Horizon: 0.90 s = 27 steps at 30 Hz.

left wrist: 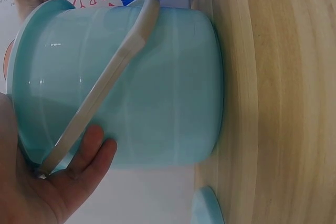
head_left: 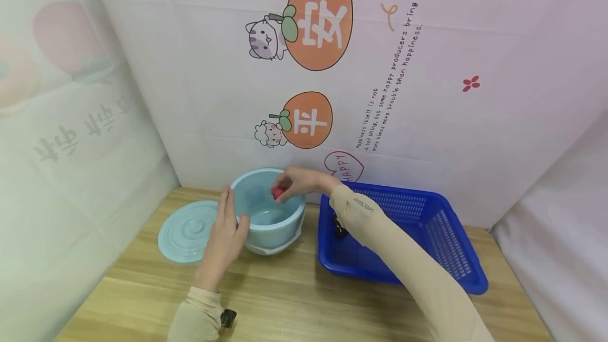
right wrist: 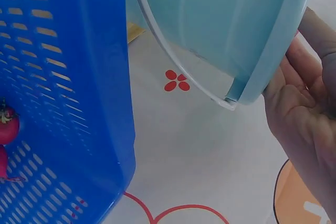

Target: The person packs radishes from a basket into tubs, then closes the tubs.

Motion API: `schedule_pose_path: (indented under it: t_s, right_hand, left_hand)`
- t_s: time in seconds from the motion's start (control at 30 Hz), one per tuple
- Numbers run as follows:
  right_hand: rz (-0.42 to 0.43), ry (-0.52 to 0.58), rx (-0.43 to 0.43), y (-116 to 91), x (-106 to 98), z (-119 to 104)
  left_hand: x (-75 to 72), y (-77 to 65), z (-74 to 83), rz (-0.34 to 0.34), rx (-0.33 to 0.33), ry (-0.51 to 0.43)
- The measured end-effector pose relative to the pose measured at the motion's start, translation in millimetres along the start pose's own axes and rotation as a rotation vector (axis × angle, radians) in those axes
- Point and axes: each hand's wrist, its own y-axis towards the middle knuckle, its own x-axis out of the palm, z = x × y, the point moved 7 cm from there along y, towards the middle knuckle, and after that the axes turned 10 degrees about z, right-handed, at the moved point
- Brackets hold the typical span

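Observation:
In the head view, my right hand point(head_left: 304, 180) pinches a small red radish point(head_left: 277, 192) over the open mouth of a light blue bucket point(head_left: 271, 236). The right wrist view hides the radish almost wholly behind the rim and fingers. My left hand point(head_left: 225, 239) rests against the bucket's left side by the rim, its fingers extended. From the left wrist view, those fingers point(left wrist: 100, 153) lie along the wall beside the pale handle point(left wrist: 107, 72), which hangs down. More red radishes point(right wrist: 7, 127) lie in the blue basket point(right wrist: 107, 77).
A round light blue lid point(head_left: 182, 239) lies on the wooden table point(head_left: 285, 305), left of the bucket. The blue basket stands to the right, under my right forearm. A printed white cloth point(head_left: 214, 94) hangs close behind the bucket and basket.

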Motion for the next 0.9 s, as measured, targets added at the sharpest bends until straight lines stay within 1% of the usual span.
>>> schedule_pose_path:
  t_s: [0.17, 0.27, 0.4, 0.5, 0.63, 0.77, 0.9]
  right_hand:
    - [0.004, -0.003, 0.002, -0.6, 0.0, -0.9]
    - [-0.006, 0.004, 0.034, -1.8, 0.6, 0.0]
    - [-0.026, 0.028, 0.101, -5.9, 2.9, 3.0]
    - [-0.033, 0.042, 0.115, -6.4, 4.4, 2.9]
    - [-0.027, 0.062, 0.112, -7.3, 5.2, 2.1]
    - [-0.022, 0.047, 0.098, -7.6, 5.8, 1.0]
    - [-0.024, 0.043, 0.057, -5.5, 9.3, -0.6]
  left_hand:
    - [-0.4, 0.2, -0.8, -0.008, -0.004, 0.001]
    - [-0.4, 0.1, -0.4, -0.009, 0.001, 0.001]
    - [1.1, -0.3, 0.1, -0.004, 0.013, -0.003]
    - [1.4, 0.0, -0.1, 0.002, 0.019, -0.004]
    - [1.8, -0.2, -0.6, -0.002, 0.02, -0.001]
    - [2.3, 0.2, -0.8, -0.002, 0.016, -0.001]
    - [2.8, 0.6, -0.3, -0.001, 0.015, -0.003]
